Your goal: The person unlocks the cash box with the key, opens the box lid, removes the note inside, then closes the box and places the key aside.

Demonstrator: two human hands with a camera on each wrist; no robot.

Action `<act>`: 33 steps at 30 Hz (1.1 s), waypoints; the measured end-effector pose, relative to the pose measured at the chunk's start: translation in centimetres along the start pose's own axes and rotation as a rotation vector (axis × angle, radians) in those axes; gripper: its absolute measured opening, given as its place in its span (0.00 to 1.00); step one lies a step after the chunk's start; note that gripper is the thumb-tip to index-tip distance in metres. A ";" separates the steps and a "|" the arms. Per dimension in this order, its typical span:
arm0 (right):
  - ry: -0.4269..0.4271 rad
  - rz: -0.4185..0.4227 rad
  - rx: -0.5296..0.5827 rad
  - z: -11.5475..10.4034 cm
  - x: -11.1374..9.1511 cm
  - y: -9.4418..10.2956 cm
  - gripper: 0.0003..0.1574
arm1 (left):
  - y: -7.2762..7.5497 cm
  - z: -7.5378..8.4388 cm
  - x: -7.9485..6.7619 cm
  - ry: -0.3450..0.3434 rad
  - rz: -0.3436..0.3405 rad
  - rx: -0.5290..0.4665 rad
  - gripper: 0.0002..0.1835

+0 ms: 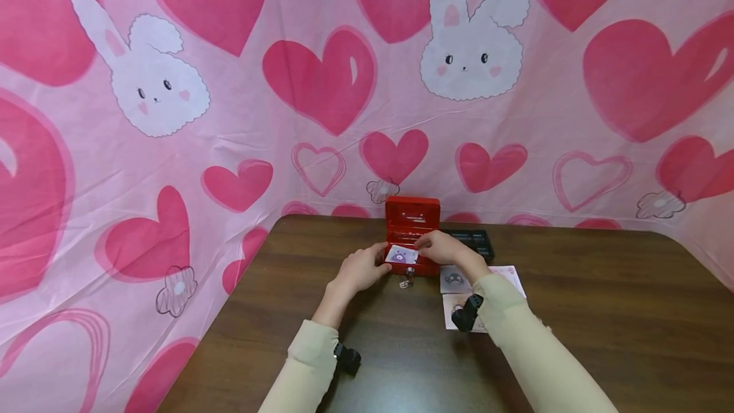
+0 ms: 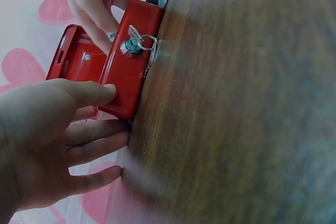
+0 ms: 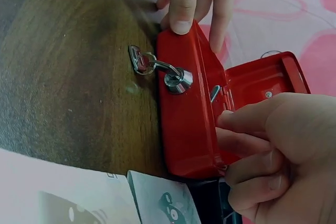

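A red metal cash box (image 1: 428,268) stands near the table's back edge with its lid (image 1: 413,211) raised. In its front lock sits a key (image 3: 167,66) on a ring, with another key hanging down. My left hand (image 1: 358,269) grips the box's left end, its thumb on the front face. Over the box opening, a small white card (image 1: 401,254) with a purple cartoon figure shows in the head view. My right hand (image 1: 444,248) pinches this card at its right edge, thumb and index finger reaching inside the box. The wrist views hide the card behind the box's front wall.
A black compartment tray (image 1: 480,242) lies right of the box. Several printed papers, among them a grey one with a cartoon face (image 1: 454,278), lie on the wooden table (image 1: 602,311), partly under my right forearm. A pink heart-patterned cloth (image 1: 321,101) hangs behind.
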State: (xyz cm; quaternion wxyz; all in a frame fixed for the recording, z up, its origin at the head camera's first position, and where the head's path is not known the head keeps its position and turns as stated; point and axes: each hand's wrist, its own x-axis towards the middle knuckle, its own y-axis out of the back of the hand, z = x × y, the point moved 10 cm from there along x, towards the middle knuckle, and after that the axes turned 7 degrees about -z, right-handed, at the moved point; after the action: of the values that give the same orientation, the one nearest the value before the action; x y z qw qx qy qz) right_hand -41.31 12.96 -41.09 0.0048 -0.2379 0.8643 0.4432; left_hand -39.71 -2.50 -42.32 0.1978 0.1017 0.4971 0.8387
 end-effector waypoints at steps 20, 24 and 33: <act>0.033 0.112 0.118 -0.8 0.2 0.8 0.14 | -0.1 -0.1 -0.1 -0.008 0.011 0.016 0.29; 0.008 0.160 0.093 -0.8 0.2 0.9 0.11 | 0.0 0.2 0.0 -0.015 0.021 0.019 0.29; 0.027 0.239 0.052 -0.7 -0.4 1.1 0.11 | 0.2 0.1 -0.1 -0.008 0.017 0.018 0.29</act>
State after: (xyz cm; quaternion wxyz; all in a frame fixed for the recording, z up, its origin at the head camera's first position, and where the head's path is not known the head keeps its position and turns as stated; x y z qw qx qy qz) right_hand -41.28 13.14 -39.80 -0.0536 -0.1392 0.8977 0.4146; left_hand -39.66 -2.51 -42.10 0.1917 0.1111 0.5031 0.8353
